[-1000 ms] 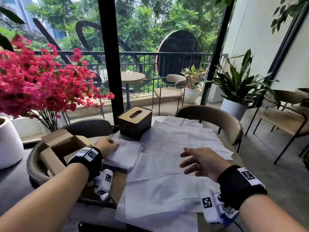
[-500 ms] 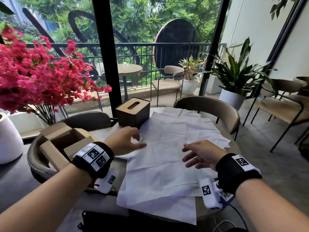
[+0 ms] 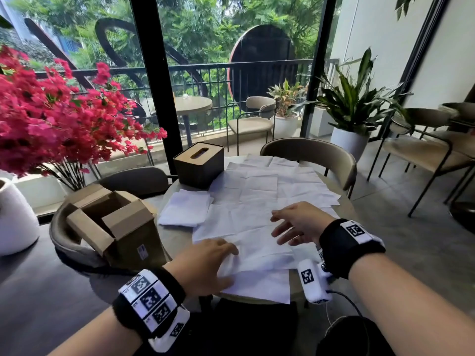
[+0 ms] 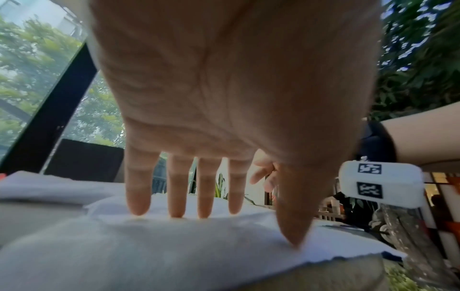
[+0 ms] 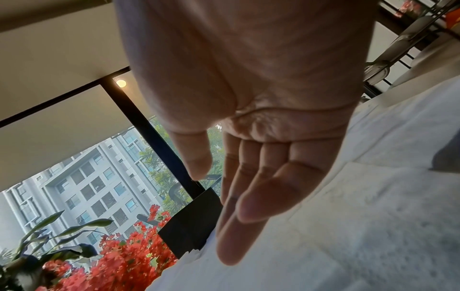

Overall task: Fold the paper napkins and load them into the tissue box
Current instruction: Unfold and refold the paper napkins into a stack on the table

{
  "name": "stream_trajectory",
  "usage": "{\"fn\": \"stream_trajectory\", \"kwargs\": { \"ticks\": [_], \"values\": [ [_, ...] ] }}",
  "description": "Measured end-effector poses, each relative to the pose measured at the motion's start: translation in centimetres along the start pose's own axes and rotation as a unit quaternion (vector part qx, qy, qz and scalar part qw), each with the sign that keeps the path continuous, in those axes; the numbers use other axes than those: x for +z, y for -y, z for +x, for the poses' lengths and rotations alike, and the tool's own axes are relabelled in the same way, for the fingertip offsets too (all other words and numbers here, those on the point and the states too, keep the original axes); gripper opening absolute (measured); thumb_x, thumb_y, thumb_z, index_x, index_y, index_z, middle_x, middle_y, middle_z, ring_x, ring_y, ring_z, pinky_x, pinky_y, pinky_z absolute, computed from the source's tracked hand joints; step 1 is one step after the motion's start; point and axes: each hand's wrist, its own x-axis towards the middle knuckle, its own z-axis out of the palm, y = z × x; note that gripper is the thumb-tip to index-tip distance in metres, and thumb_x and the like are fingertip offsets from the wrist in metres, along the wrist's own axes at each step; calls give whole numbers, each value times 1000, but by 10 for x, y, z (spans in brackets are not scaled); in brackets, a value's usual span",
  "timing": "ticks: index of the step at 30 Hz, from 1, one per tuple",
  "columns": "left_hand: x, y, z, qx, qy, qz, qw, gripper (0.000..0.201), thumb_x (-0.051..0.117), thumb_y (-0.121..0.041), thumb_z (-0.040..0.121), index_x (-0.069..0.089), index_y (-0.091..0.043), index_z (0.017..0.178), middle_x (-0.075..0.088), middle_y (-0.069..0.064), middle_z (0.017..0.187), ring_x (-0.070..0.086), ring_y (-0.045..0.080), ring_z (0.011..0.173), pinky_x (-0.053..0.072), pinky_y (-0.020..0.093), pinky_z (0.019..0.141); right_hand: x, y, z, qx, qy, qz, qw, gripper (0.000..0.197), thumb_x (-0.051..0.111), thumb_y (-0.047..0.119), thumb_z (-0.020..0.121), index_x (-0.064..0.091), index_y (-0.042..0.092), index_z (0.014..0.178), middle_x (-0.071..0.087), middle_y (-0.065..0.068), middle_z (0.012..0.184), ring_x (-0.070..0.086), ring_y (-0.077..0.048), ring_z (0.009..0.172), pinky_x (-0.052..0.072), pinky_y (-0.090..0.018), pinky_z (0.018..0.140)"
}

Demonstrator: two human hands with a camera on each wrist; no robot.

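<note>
Head view: round table [image 3: 177, 240] covered across the middle and far side with unfolded white paper napkins [image 3: 257, 201], overlapping flat. Left hand [image 3: 205, 268] lies at the near edge of the nearest sheet, fingers extended onto the paper, thumb down on the sheet's lower part. Right hand [image 3: 300, 224] hovers over the sheets to the right, fingers loosely spread, holding nothing. Small stack of folded napkins [image 3: 186, 210] sits left of the spread sheets, just in front of the tissue box [image 3: 199, 164], a dark box with a slotted wooden lid, closed, at the table's far left. Open cardboard box [image 3: 113, 227] rests on a chair seat left of the table. Red flowers [image 3: 51, 116] and a white pot [image 3: 15, 222] further left; potted plant [image 3: 354, 104] on the floor to the right. Left wrist view: left hand [image 4: 224, 98] seen from the palm side, four fingers [image 4: 138, 193] straight and slightly apart, tips touching the white napkin [image 4: 149, 246], thumb tip pressing the paper near its torn-looking edge; nothing curled round. Right wrist view: right hand [image 5: 248, 98] open, palm toward the napkins [image 5: 361, 226], fingers relaxed and close together, clear of the paper; dark box [image 5: 191, 222] and red blossoms [image 5: 129, 252] beyond
</note>
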Motion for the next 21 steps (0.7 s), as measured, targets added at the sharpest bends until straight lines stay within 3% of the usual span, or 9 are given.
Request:
{"fn": "stream_trajectory", "kwargs": {
  "ticks": [6,11,13,15,17,18,21],
  "values": [
    [5,-3,10,-36,-40,-6,999,21,55,-41,91,65,-32,107,65,-9,117,61,19,110,51,36,94,15,-8,-16,-4,16,-26,1000,34,62,32,100,65,1,114,77,-22,92,73,-31,67,50,-27,53],
    [-11,-7,18,-42,-64,-9,997,20,55,-35,97,72,-26,102,74,-5,106,66,21,101,53,35,86,26,-14,-22,-52,24,-58,997,25,67,28,96,70,7,109,77,-19,97,67,-27,68,51,-28,55],
    [-25,-9,21,-41,-76,-23,996,20,58,-36,97,74,-26,103,75,-6,104,67,21,99,54,34,86,29,-13,-23,-109,17,-127,986,25,73,38,92,75,17,105,79,-8,97,65,-14,71,52,-28,63],
    [-40,-11,25,-33,-82,-34,996,18,61,-36,97,75,-25,103,75,-5,104,67,20,97,53,33,86,32,-10,-24,-164,23,-204,965,38,78,50,84,76,22,111,77,6,103,66,0,87,51,-24,82],
    [-56,-13,30,-19,-84,-48,995,17,62,-35,98,75,-25,103,75,-7,103,66,18,95,52,32,86,36,-6,-28,-185,24,-265,946,57,79,58,77,72,24,122,69,13,116,62,-1,104,44,-23,93],
    [-64,-14,33,-8,-88,-51,995,16,63,-35,98,75,-25,102,75,-7,102,66,16,93,52,32,85,36,-5,-27,-188,13,-291,938,59,79,60,76,71,23,122,68,11,116,61,-4,105,44,-24,92],
    [-82,-17,46,16,-93,-67,993,17,65,-36,97,75,-23,101,75,-7,101,64,12,91,51,28,84,33,-4,-20,-193,-49,-336,920,34,74,56,78,74,23,84,72,5,85,66,-17,87,52,-34,80]
  ]
}}
